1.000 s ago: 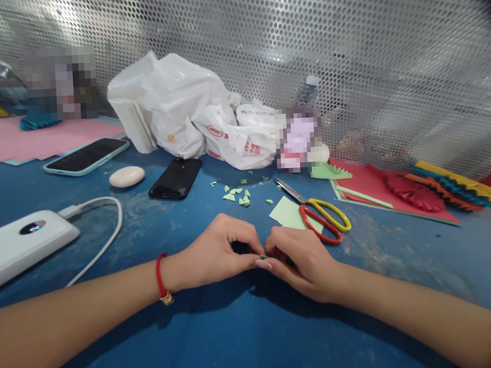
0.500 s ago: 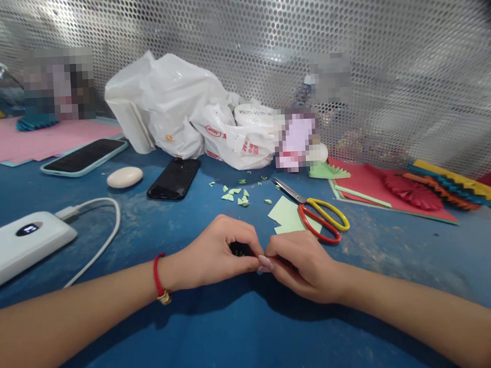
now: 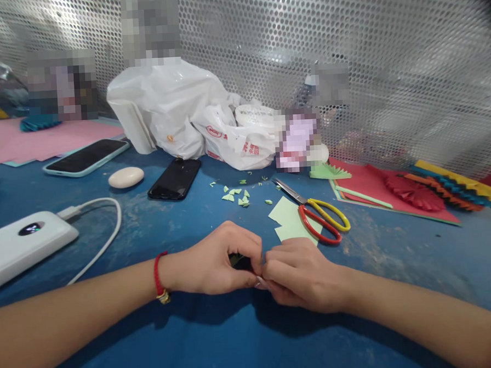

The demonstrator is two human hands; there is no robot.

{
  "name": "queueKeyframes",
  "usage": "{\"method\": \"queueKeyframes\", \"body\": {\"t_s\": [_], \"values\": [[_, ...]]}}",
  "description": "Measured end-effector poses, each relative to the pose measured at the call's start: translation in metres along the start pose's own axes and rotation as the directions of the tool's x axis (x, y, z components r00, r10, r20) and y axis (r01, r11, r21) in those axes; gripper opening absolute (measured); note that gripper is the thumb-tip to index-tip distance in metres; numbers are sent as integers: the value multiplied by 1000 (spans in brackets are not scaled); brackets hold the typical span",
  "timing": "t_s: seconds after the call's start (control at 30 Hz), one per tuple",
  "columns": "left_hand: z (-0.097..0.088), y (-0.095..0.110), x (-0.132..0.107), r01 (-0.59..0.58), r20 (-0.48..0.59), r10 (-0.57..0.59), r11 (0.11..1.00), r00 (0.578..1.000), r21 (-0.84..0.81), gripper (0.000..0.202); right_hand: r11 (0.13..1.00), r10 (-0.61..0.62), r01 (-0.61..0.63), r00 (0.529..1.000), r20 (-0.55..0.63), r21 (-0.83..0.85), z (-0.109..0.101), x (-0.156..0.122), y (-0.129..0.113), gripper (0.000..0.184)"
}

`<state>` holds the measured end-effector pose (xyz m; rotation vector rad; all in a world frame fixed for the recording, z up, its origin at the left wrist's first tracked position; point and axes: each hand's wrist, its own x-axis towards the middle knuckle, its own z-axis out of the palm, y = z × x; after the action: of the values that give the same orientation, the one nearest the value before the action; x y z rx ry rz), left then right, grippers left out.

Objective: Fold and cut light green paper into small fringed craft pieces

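Pressing left hand (image 3: 219, 259) and right hand (image 3: 303, 274) together at the pinched fingertips, probably folding or shaping something small hidden between them; cannot tell what. Calls, likely, for steady, even pressure, near notched light-green paper (image 3: 287, 210) partly under scissors (image 3: 303, 201), with green paper scraps (image 3: 243, 202) farther out on blue bench (image 3: 196, 351).

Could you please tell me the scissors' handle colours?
One handle is red, the other yellow; the head view shows them best.
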<state>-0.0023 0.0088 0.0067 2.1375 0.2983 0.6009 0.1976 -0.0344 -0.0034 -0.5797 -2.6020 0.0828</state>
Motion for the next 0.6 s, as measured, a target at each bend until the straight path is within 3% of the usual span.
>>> {"method": "queueKeyframes", "body": {"t_s": [0.13, 0.23, 0.3, 0.37, 0.4, 0.43, 0.5, 0.6], "values": [[3, -1, -1, -42, -30, 44, 997, 999, 64, 13, 999, 20, -19, 1000, -16, 42, -1, -2, 1, 21], [4, -3, -1, 60, -187, -36, 991, 982, 123, 12, 976, 186, -176, 980, -70, 124, -3, -4, 2, 23], [1, -7, 1, 243, -413, -169, 961, 895, 133, 17, 920, 342, -315, 936, -88, 234, -5, -5, 3, 29], [-5, -14, 3, 421, -639, -264, 901, 723, 105, 28, 853, 454, -405, 887, -87, 330, -5, -6, 5, 35], [-9, -17, 4, 470, -706, -262, 876, 658, 113, 34, 831, 484, -426, 870, -89, 357, -5, -7, 5, 37], [-12, -21, 5, 501, -743, -242, 853, 624, 143, 39, 821, 497, -434, 863, -92, 371, -4, -7, 6, 38], [-17, -25, 6, 522, -737, -217, 827, 640, 209, 40, 827, 487, -422, 868, -97, 372, -3, -7, 6, 38], [-18, -27, 5, 498, -681, -182, 813, 709, 301, 32, 852, 439, -382, 894, -90, 359, -4, -6, 5, 37]]}}
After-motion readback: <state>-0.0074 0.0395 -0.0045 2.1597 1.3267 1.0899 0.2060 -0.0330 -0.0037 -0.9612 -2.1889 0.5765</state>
